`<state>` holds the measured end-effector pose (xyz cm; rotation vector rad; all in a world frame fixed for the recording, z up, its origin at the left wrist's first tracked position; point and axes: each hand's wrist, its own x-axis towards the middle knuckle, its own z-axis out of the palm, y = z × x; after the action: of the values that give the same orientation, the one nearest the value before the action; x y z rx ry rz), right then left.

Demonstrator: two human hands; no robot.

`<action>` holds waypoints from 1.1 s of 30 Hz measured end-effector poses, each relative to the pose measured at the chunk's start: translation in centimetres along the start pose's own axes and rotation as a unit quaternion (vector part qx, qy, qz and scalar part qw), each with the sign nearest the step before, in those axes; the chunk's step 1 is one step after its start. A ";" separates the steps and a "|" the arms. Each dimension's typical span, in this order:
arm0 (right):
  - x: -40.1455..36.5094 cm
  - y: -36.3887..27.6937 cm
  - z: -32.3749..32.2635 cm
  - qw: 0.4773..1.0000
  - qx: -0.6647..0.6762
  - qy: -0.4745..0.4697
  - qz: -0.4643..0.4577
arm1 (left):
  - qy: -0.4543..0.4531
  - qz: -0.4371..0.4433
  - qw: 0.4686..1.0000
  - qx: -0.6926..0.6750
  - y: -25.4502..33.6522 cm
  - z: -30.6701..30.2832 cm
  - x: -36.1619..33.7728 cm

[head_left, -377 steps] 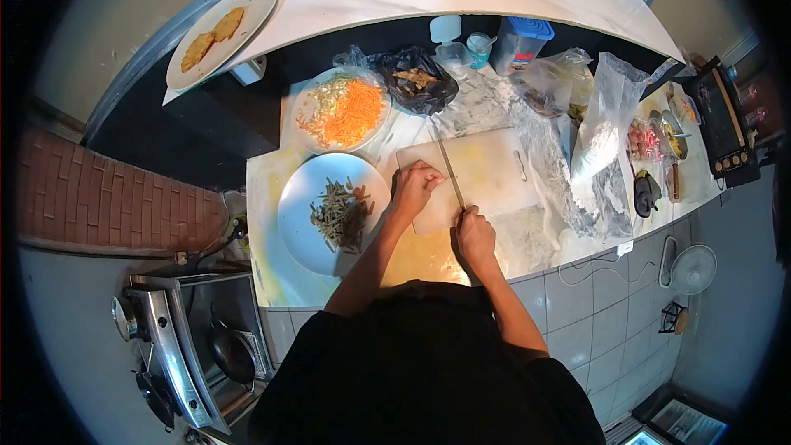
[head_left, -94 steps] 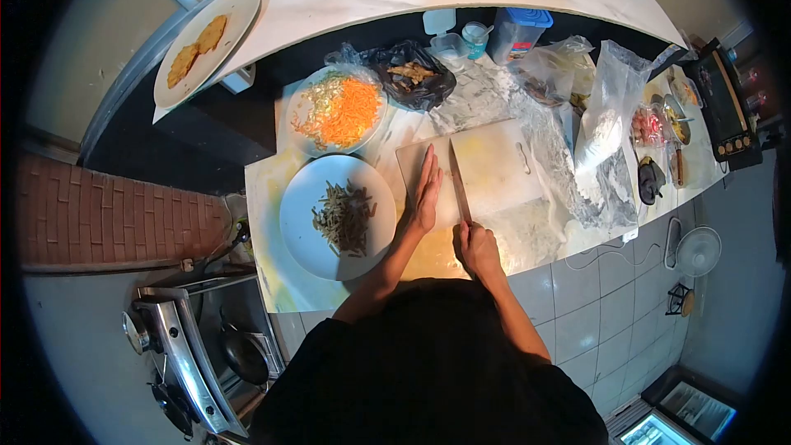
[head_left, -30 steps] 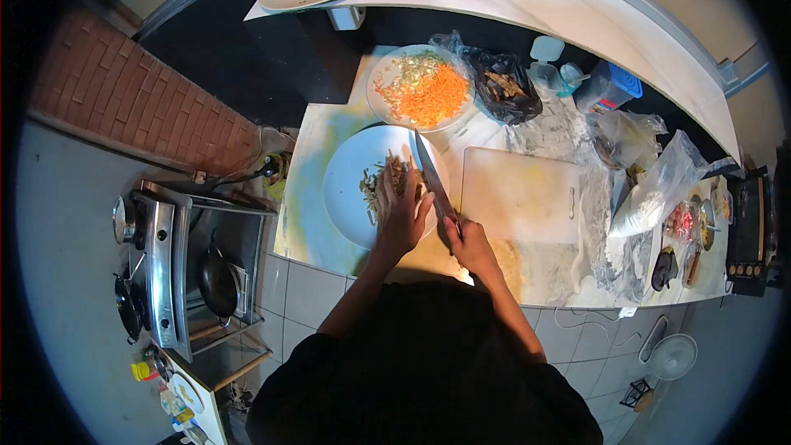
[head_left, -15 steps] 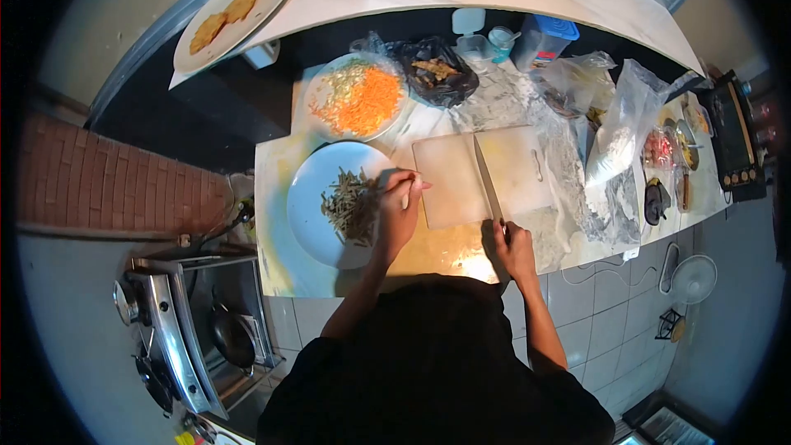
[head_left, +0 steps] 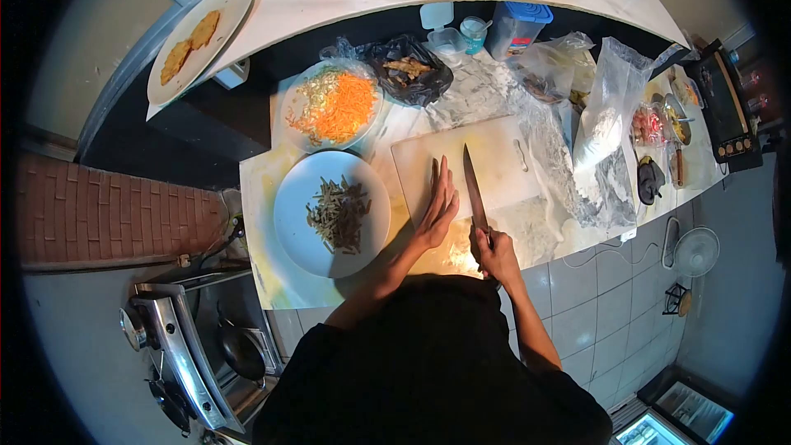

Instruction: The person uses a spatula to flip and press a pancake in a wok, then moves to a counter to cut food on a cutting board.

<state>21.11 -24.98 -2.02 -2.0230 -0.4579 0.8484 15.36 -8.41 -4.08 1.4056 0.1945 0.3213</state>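
My right hand grips the handle of a long kitchen knife, its blade pointing away over the white cutting board. Over the board's left edge is my left hand, fingers stretched out and nothing held in it. To its left a large white plate carries a heap of thin green strips that look like cut green beans. Behind that plate stands another plate with shredded orange carrot and a pale chopped vegetable.
Along the back are a black plastic bag with brown pieces, a blue-lidded container and a small jar. A clear bag of white powder stands right of the board. The raised shelf bears a plate with fried pieces. A stove is lower left.
My left hand has moved right from the green strips' plate to the board, and its fingers have straightened. The knife stays in my right hand. The whole view has shifted slightly.
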 end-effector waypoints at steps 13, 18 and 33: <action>0.9 0.2 2.2 0.982 0.119 -0.146 -0.004 | 0.120 0.080 0.977 -0.160 -0.6 0.0 -0.1; 1.5 -3.0 3.5 0.970 0.122 -0.210 -0.013 | 0.249 0.153 0.945 -0.147 1.4 -2.6 -1.4; 2.6 -9.9 10.9 0.895 -0.203 -0.221 -0.331 | 0.585 0.094 0.806 0.011 5.5 -12.4 -10.7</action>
<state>15.07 -11.59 0.99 -1.8063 -1.5921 0.8076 0.70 0.36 -1.24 1.0715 1.0745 1.3454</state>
